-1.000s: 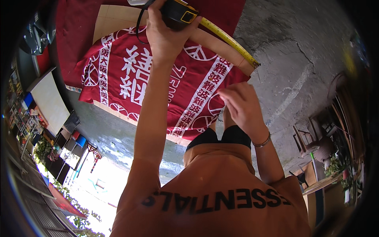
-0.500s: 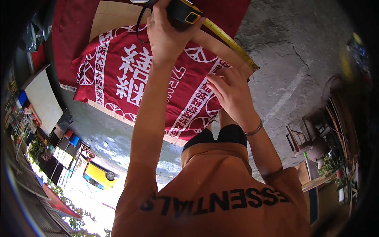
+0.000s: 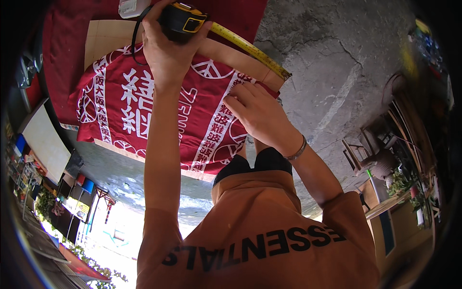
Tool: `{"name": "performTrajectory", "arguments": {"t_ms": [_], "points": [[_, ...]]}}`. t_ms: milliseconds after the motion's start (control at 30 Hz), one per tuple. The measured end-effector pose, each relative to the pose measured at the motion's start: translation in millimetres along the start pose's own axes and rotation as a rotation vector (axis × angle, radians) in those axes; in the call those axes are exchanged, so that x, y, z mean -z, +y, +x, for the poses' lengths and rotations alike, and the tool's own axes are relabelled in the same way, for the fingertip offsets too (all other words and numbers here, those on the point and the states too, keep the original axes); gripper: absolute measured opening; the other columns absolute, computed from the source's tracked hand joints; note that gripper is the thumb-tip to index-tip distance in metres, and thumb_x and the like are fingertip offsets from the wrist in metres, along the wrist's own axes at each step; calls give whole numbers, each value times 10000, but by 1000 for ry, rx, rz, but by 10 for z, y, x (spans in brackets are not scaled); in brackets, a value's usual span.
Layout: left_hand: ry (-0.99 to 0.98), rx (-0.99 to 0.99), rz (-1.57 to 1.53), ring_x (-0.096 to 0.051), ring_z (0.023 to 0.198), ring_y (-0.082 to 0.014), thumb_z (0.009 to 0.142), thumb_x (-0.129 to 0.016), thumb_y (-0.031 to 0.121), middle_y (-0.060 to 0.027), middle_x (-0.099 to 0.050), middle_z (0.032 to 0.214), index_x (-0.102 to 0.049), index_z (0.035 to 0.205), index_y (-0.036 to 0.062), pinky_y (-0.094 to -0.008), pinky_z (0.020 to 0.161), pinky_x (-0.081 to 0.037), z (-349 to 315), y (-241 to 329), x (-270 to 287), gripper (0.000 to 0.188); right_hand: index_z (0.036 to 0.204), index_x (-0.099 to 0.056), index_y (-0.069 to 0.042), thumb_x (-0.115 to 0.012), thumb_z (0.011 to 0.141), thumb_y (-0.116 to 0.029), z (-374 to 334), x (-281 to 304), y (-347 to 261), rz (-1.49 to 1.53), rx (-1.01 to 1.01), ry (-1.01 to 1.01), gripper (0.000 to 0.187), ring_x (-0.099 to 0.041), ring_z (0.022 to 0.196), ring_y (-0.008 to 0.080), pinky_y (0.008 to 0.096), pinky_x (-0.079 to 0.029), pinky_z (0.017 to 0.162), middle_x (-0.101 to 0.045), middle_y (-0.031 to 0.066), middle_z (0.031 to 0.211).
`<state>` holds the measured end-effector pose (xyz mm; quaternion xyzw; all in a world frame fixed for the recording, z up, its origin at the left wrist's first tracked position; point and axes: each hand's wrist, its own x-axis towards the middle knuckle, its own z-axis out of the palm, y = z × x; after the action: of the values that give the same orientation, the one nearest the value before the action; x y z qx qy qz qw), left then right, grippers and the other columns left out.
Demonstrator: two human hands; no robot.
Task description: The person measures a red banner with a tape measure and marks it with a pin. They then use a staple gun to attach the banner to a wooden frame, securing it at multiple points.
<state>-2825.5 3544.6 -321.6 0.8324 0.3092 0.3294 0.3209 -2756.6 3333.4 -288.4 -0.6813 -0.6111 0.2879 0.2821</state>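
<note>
1. Well, leftmost, the red cloth [image 3: 207,91] covers most of the board [image 3: 103,36], seemingly spread for support, its long axis running left to right.
2. The left hand [image 3: 168,55] is wrapped around the tape [image 3: 180,24] at the cloth's far edge, leaving the blade's path free.
3. The blade [image 3: 250,48] points right and nearward, lengthwise along the board's far edge, probably using it as a guide.
4. The right hand [image 3: 260,113], apart from the left, curls over the cloth; I can't tell whether it grips.

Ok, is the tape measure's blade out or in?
Out: its yellow blade runs from the black case held in the left hand, off toward the right.
</note>
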Motion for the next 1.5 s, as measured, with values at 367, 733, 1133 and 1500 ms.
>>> {"name": "performTrajectory", "arguments": {"t_ms": [367,733,1133,1500], "points": [[-5,-83,96,-691,1013,-227,673,-959,178,-140,-658,1209,-462,1277,34,-337,870,-593,-1,-65,37,796,1054,-677,-42,-703,926,-22,-65,369,621,707,-395,710,132,-678,835,118,263,-532,750,-708,58,932],[9,-138,124,-693,996,-227,658,-968,170,-160,-645,1199,-435,1270,20,-325,852,-610,-10,-87,-16,825,995,-690,-42,-698,930,-38,-63,174,611,131,-307,668,66,-658,813,112,254,-511,709,-728,55,942],[65,-65,29,-604,1111,-258,631,-923,27,-141,-590,1258,-488,1318,29,-362,979,-501,-65,-56,-19,813,1080,-668,9,-679,941,-24,-58,201,1268,1451,-541,210,143,-687,865,104,228,-533,767,-727,88,984],[58,-83,42,-617,1084,-245,628,-921,35,-128,-594,1244,-500,1305,27,-351,961,-512,-57,-99,-23,798,1095,-649,38,-666,947,-20,-97,-130,1413,1753,-378,250,159,-702,932,137,241,-580,815,-719,115,1034]]}}
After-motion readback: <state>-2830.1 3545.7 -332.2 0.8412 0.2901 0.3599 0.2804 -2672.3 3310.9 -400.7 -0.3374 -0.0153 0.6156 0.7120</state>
